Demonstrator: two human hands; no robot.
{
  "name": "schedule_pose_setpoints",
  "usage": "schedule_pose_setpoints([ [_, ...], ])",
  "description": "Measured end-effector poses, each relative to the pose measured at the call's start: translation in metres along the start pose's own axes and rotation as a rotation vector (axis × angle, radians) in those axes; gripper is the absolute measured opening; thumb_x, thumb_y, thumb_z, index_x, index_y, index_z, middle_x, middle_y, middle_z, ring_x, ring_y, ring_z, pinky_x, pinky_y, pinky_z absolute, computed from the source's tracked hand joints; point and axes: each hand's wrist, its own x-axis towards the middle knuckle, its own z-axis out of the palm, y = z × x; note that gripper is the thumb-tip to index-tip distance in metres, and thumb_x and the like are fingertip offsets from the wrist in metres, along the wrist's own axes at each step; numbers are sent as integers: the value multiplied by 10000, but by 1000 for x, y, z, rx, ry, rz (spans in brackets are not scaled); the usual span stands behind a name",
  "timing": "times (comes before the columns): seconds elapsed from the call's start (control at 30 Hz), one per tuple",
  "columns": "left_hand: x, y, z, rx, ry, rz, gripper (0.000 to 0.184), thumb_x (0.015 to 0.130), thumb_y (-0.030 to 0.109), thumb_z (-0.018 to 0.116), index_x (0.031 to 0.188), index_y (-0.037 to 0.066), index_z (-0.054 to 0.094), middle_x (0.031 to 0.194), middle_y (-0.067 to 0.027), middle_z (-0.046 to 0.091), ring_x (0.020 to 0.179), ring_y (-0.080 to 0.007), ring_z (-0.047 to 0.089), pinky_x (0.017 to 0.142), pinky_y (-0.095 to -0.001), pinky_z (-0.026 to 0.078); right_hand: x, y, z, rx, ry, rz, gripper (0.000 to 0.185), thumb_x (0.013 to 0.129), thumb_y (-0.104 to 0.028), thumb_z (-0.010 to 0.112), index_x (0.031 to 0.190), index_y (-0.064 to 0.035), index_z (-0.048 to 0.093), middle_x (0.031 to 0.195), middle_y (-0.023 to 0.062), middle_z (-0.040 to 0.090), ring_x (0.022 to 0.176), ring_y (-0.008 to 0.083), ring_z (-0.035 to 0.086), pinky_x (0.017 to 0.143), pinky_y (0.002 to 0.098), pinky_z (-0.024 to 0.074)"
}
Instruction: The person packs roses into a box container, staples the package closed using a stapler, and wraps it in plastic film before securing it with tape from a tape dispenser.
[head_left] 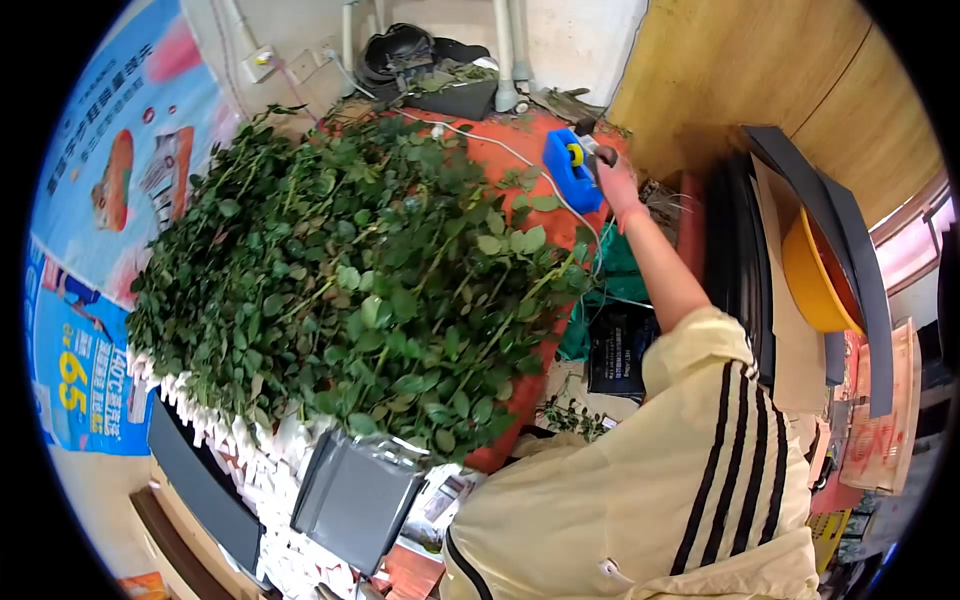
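Note:
My right hand [622,188], pinkish as if in a thin glove, reaches out at the end of a cream sleeve with black stripes. It is at the near side of a blue tape dispenser [573,178] with a yellow core. The fingers look closed around a small thing with a dark rounded end [606,155]; its kind is unclear. A large heap of leafy green stems [370,270] covers the red table top [500,160] beside the dispenser. My left hand is out of view.
A white cable [520,158] crosses the table. At the back stands a dark bin [455,98] with leaf scraps. Dark panels and a yellow basin [815,275] lean at the right. Near the front lie a grey tray [355,500] and many white wrapped stem ends [265,470].

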Motion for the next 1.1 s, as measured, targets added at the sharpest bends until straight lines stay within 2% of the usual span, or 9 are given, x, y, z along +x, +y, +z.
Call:
schedule_pose_setpoints([
  [0.13, 34, 49, -19, 1, 23, 8, 522, 813, 200, 699, 1228, -28, 479, 1177, -184, 537, 1092, -331, 523, 958, -387, 443, 86, 186, 77, 340, -237, 437, 308, 803, -359, 617, 924, -82, 677, 807, 71, 655, 694, 195, 605, 576, 322, 452],
  [0.33, 60, 84, -26, -92, 155, 88, 439, 781, 119, 716, 1144, -56, 542, 1136, -201, 574, 1065, -337, 554, 951, -410, 454, 77, 140, 71, 664, -420, 673, 236, 789, -299, 660, 808, -64, 668, 704, 19, 620, 538, 122, 543, 448, 296, 392],
  [0.47, 71, 96, -24, -117, 136, 103, 428, 801, 120, 690, 1155, -62, 535, 1144, -211, 571, 1069, -342, 552, 948, -410, 455, 65, 125, 54, 512, -160, 333, 268, 769, -266, 640, 880, -26, 686, 761, 79, 661, 633, 168, 619, 561, 305, 475],
  [0.57, 75, 100, -24, -132, 114, 86, 420, 815, 121, 671, 1164, -67, 531, 1150, -218, 569, 1073, -346, 551, 946, -410, 455, 24, 93, 20, -154, -118, 199, 326, 725, -299, 565, 886, -37, 672, 897, 195, 655, 837, 353, 631, 783, 400, 487],
  [0.8, 75, 94, -26, -211, 134, 51, 397, 870, 192, 609, 1172, -55, 540, 1155, -212, 576, 1076, -352, 551, 936, -419, 453, 10, 81, 4, -39, -312, 488, 348, 699, -317, 607, 770, 19, 665, 745, 177, 659, 756, 297, 666, 723, 382, 499],
  [0.93, 73, 85, -37, -129, -7, 3, 443, 909, 306, 538, 1184, -42, 546, 1179, -192, 578, 1081, -359, 550, 970, -439, 412, 35, 115, 31, -788, -419, 233, 399, 812, -292, 460, 1053, -50, 667, 1169, 167, 601, 1076, 281, 594, 889, 387, 480],
  [0.97, 52, 59, -17, -278, -27, -103, 465, 842, 214, 590, 1230, -26, 501, 1261, -214, 493, 1168, -362, 471, 998, -447, 373, 38, 95, 10, -1025, -710, 36, 424, 846, -312, 424, 1110, -56, 635, 1199, 154, 587, 1097, 277, 581, 902, 405, 474],
  [1.03, 13, 17, 21, -383, 140, -150, 409, 734, 68, 582, 1120, -64, 547, 1209, -243, 520, 1156, -393, 476, 943, -463, 395, 28, 3, -13, -937, -478, 197, 426, 840, -279, 445, 1178, -61, 583, 1168, 149, 605, 1056, 273, 605, 872, 403, 493],
  [1.1, 6, 19, 8, -514, 4, -216, 347, 834, 56, 592, 1163, -47, 549, 1285, -221, 484, 1221, -353, 439, 993, -442, 375, 68, 7, 26, -978, -524, -325, 401, 838, -291, 480, 1117, -30, 600, 1121, 169, 613, 986, 308, 623, 823, 406, 503],
])
